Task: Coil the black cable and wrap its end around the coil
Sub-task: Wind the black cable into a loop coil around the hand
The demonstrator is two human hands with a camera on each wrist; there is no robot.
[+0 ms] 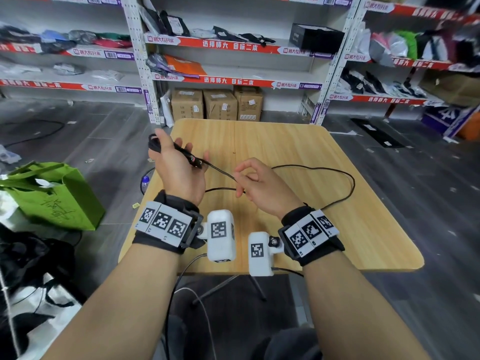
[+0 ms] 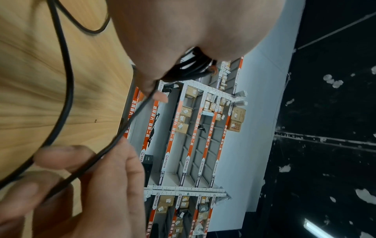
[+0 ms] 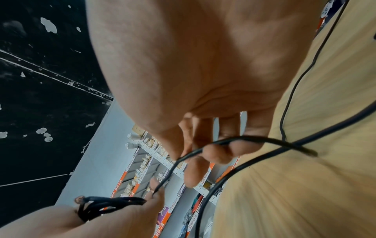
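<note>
The black cable [image 1: 337,172] lies in one loose loop over the wooden table [image 1: 311,229]. Part of it is wound into a coil [image 1: 181,153] across the palm of my left hand [image 1: 176,170], which is raised palm-up over the table's left edge with its fingers spread straight. A frayed end shows at the coil [image 3: 105,202]. From the coil [image 2: 193,67] a strand runs to my right hand [image 1: 259,185], which pinches it between thumb and forefinger just right of the left hand. Beyond the pinch the cable [image 3: 244,138] crosses itself and trails onto the table.
A green bag [image 1: 59,196] stands on the floor left of the table, with a black bag [image 1: 33,255] nearer me. A water bottle [image 1: 145,181] sits by the table's left edge. Cardboard boxes [image 1: 220,105] and stocked shelves [image 1: 233,45] line the far wall.
</note>
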